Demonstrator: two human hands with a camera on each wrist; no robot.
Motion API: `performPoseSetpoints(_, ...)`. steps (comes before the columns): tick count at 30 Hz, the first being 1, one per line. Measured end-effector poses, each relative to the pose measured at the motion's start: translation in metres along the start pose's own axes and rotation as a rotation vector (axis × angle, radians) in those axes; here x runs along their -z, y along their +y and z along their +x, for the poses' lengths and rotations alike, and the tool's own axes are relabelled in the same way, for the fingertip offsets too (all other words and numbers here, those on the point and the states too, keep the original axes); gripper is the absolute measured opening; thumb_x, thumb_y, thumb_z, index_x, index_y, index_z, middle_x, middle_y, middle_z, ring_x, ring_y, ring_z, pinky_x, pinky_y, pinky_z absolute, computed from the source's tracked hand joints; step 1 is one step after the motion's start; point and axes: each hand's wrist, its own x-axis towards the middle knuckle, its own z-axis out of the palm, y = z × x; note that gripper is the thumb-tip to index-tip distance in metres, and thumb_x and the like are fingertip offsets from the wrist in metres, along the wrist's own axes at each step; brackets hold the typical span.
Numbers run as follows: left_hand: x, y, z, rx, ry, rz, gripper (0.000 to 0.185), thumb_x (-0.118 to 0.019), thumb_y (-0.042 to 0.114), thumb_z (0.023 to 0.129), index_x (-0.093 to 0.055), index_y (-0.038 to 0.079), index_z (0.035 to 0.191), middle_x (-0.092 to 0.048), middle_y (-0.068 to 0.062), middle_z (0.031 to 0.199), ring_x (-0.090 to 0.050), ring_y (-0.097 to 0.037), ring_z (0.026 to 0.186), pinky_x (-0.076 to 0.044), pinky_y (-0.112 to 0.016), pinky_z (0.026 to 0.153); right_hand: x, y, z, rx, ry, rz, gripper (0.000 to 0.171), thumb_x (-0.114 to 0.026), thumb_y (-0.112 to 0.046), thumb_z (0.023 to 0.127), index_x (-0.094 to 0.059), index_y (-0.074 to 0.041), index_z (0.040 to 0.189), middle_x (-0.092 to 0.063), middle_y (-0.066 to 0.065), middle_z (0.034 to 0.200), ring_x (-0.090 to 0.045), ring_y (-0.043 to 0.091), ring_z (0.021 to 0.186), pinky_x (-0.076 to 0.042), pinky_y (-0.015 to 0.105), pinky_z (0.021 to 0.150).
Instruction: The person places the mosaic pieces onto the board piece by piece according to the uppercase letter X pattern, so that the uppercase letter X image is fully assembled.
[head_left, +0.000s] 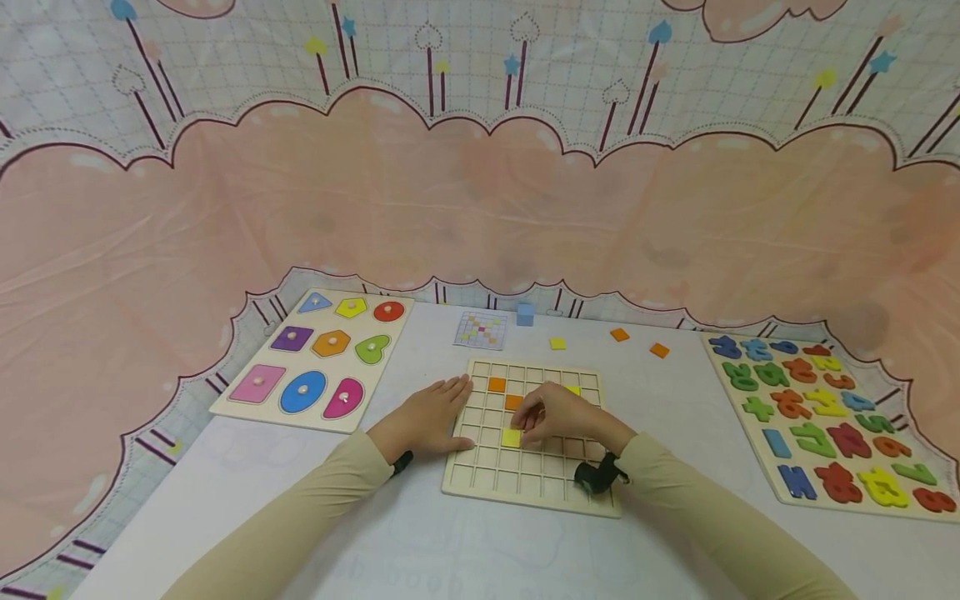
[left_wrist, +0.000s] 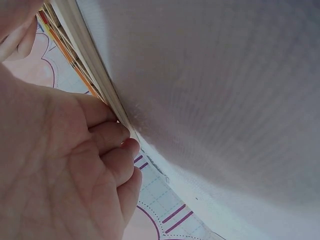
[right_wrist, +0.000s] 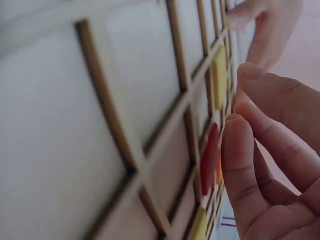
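Together we see the left hand [head_left: 427,415] flat, steadying the grid board [head_left: 525,492]; the right hand [head_left: 558,414] pinches a thin, light, probably stiff tile, best held by its edges.

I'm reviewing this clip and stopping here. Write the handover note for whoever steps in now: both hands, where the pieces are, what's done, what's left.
Left hand: flat, fingers straight, resting on the left edge of the wooden grid board.
Right hand: fingers curled over the middle of the board, fingertips at a red tile set in a cell; grip unclear.
Done: orange tile and yellow tile sit in cells, with a few more beside the right hand.
Left: most cells are bare. Loose tiles lie beyond the board: yellow, two orange, and a blue cube next to the pattern card.
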Motion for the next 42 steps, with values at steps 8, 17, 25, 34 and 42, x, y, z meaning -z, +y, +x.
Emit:
performPoseSetpoints(8,0.001,0.0,0.0,-0.001,-0.005,-0.004,0.09,-0.049,0.061,0.087,-0.023,-0.001,0.148,-0.023,-0.015,0.156,-0.022,-0.026,0.145,-0.023,-0.039,0.119,0.022,0.004,-0.004,-0.007,0.023,0.098,0.025,-0.076,-0.006,0.076,-0.071,0.001,0.099,-0.07,0.012,0.091,-0.06,0.009,0.076,-0.054,0.02,0.07)
performPoseSetpoints(17,0.001,0.0,0.0,0.006,-0.013,0.006,0.091,-0.049,0.062,0.087,-0.021,0.001,0.149,-0.022,-0.012,0.156,-0.021,-0.024,0.145,-0.022,-0.038,0.119,0.058,0.016,-0.008,-0.032,0.077,0.119,0.031,-0.073,-0.004,0.079,-0.067,0.004,0.108,-0.068,0.021,0.105,-0.063,0.017,0.088,-0.055,0.021,0.077)
performPoseSetpoints(25,0.002,0.0,-0.001,-0.005,0.0,-0.008,0.09,-0.051,0.061,0.087,-0.024,-0.001,0.147,-0.024,-0.015,0.155,-0.023,-0.027,0.145,-0.024,-0.039,0.118,0.094,0.033,-0.012,-0.082,0.173,0.15,0.037,-0.069,-0.005,0.083,-0.062,0.006,0.117,-0.061,0.027,0.116,-0.063,0.025,0.099,-0.054,0.026,0.086)
performPoseSetpoints(34,-0.001,0.0,0.001,0.017,-0.013,-0.013,0.091,-0.05,0.062,0.086,-0.022,0.001,0.148,-0.023,-0.013,0.156,-0.022,-0.024,0.145,-0.022,-0.038,0.119,0.112,0.063,0.004,-0.16,0.267,0.092,0.039,-0.067,-0.006,0.085,-0.059,0.005,0.121,-0.061,0.025,0.119,-0.061,0.02,0.1,-0.052,0.024,0.087)
performPoseSetpoints(42,0.0,0.0,0.001,0.029,-0.016,-0.028,0.092,-0.051,0.062,0.086,-0.022,0.001,0.149,-0.022,-0.012,0.156,-0.021,-0.023,0.145,-0.021,-0.038,0.119,0.116,0.08,0.021,-0.187,0.246,0.122,0.039,-0.067,-0.005,0.085,-0.059,0.006,0.121,-0.061,0.024,0.122,-0.062,0.023,0.104,-0.051,0.035,0.095)
